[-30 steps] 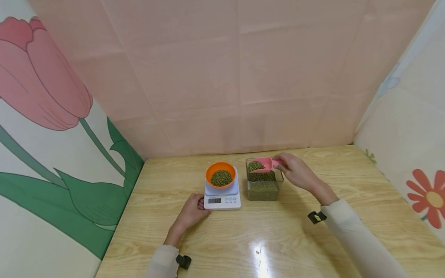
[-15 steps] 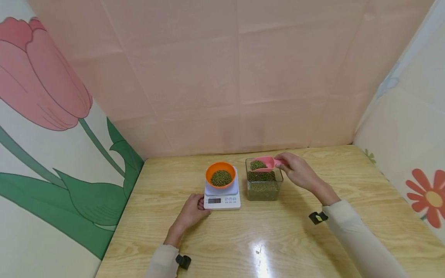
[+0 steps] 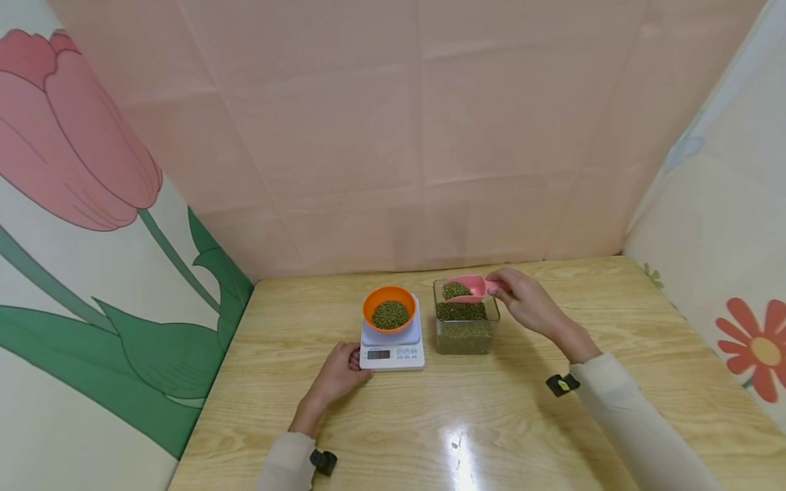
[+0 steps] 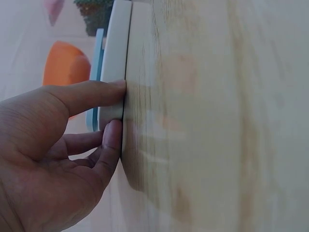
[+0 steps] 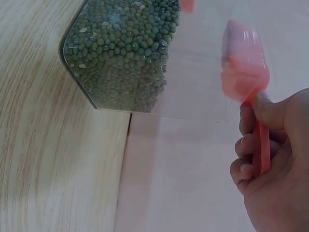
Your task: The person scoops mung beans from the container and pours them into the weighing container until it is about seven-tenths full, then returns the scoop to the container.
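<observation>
My right hand (image 3: 522, 298) grips the handle of a pink scoop (image 3: 478, 285), which bears a heap of green mung beans (image 3: 457, 291). The scoop is level with the upper part of a clear square container (image 3: 464, 339) of mung beans, above the beans there. In the right wrist view, the fingers wrap round the scoop's handle (image 5: 261, 145). My left hand (image 3: 337, 373) holds the near left corner of a white kitchen scale (image 3: 393, 360), thumb on its front side and fingers at its left. On the scale stands an orange bowl (image 3: 389, 294) with mung beans in it.
Everything stands on a wooden table (image 3: 295, 327). Its back edge meets a pink wall covering (image 3: 344, 204). The container is just right of the scale, with a narrow gap between them. The scale's display (image 3: 378, 354) is too small to read.
Over the last second the right hand has raised the loaded scoop slightly and shifted it a little right; it barely moves in the last half second. The left hand and scale stay put.
</observation>
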{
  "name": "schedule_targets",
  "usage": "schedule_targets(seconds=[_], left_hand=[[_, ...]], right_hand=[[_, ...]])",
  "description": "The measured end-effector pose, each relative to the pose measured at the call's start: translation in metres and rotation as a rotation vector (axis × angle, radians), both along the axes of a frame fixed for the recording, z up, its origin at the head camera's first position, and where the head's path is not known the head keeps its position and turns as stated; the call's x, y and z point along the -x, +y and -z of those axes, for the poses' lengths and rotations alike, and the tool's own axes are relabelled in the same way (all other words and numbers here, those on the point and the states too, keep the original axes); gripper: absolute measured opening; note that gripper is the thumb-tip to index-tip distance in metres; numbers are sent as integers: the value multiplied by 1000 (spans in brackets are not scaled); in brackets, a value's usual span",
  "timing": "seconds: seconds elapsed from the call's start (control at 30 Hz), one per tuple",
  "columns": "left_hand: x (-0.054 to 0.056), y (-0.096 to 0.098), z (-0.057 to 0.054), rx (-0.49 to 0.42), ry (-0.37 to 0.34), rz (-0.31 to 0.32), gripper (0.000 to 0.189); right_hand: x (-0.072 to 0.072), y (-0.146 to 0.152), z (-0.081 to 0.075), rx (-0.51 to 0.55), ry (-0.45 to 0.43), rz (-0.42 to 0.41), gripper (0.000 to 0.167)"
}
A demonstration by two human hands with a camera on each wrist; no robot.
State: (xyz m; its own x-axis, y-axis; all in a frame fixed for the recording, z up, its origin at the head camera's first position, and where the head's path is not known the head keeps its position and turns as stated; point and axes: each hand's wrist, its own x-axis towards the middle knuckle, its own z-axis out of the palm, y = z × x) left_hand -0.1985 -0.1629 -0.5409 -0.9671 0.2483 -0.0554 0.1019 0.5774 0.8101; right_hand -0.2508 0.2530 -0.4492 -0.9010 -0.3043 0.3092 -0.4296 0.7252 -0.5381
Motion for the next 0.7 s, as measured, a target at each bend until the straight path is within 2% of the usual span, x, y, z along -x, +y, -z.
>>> schedule_targets(seconds=[0.7], left_hand=[[0,0,-2,14,-12,-7,61]], right_hand=[[6,-16,-11,37,14,-33,26]])
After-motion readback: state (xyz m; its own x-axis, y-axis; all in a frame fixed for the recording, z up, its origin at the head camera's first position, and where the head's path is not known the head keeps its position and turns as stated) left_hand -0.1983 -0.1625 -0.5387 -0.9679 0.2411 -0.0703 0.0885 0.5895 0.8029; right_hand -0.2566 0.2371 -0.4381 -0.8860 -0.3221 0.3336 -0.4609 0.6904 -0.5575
